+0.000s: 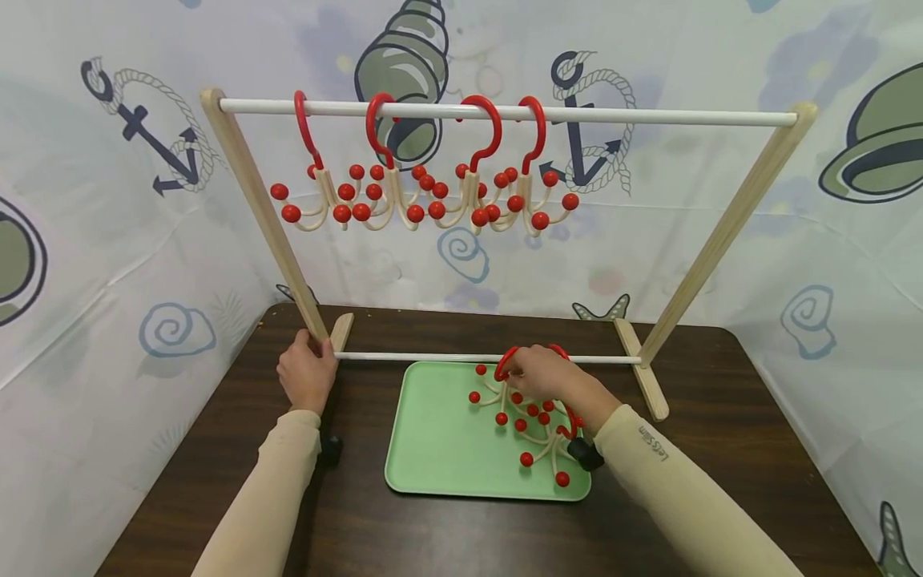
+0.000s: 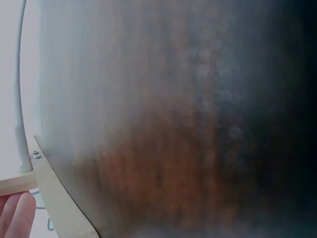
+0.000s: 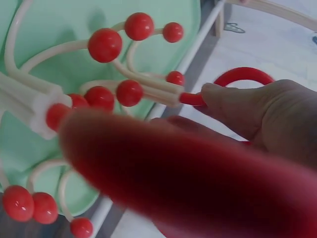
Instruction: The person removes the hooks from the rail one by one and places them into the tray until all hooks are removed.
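My left hand (image 1: 308,373) grips the foot of the left wooden post (image 1: 263,208) of a rack. In the left wrist view only some fingers (image 2: 22,213) show, beside the wood. My right hand (image 1: 544,373) is over the right side of a green tray (image 1: 433,433), pinching the red hook (image 3: 193,98) of a cream multi-arm hanger (image 1: 505,390) with red ball tips. Other such hangers lie on the tray, one nearer its front right corner (image 1: 551,445). A blurred red hook (image 3: 148,158) crosses the right wrist view in front of the hand.
Several matching hangers (image 1: 392,196) hang by red hooks from the left and middle of the white top bar (image 1: 671,117). A white lower bar (image 1: 433,357) runs behind the tray. The right post (image 1: 721,240) stands on a wooden foot (image 1: 652,393) on the dark table (image 1: 721,449).
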`<state>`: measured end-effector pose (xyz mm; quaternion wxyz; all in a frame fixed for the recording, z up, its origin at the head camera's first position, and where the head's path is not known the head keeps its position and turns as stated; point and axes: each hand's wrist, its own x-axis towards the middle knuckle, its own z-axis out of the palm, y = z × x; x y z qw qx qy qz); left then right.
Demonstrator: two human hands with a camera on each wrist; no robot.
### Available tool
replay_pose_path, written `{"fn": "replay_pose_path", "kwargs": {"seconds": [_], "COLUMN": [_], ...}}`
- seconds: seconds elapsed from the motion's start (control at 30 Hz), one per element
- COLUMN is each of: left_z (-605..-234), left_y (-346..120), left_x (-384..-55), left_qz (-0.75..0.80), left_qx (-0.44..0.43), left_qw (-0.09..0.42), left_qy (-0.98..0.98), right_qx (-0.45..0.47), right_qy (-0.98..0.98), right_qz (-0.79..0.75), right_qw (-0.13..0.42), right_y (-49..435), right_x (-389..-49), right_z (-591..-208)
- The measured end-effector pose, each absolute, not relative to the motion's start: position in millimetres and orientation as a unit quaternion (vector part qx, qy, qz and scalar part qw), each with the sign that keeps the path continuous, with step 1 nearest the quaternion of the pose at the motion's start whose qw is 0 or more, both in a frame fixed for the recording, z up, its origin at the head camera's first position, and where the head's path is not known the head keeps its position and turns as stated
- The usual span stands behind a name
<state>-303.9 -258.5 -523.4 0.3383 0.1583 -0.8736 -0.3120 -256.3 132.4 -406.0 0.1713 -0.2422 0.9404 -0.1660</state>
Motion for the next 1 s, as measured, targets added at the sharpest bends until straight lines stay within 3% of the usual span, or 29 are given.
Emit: {"fn": "replay_pose_path", "kwargs": {"seconds": [0.5, 0.87, 1.0], "left_z": [-524.4, -522.9, -523.3], "left_y": [-259.8, -258.9, -258.4], "left_x": [-304.3, -303.4, -304.0], "left_qz": [-0.311, -0.317, -0.316], "left_qx": [0.16, 0.159, 0.161], "left_qw": [0.333, 0.331, 0.33], "left_qy": [-0.876, -0.874, -0.875], "right_qx": [-0.245, -0.268, -0.261], "right_qy": [0.933, 0.928, 0.922], "right_qz": [-0.233, -0.259, -0.274], "right_qw": [0.125, -0.004, -0.082], "right_y": [160.9, 183.2, 186.2], "right_x": [-224.3, -199.2, -197.7], "right_z": [-352.8, -279.2, -255.7]}}
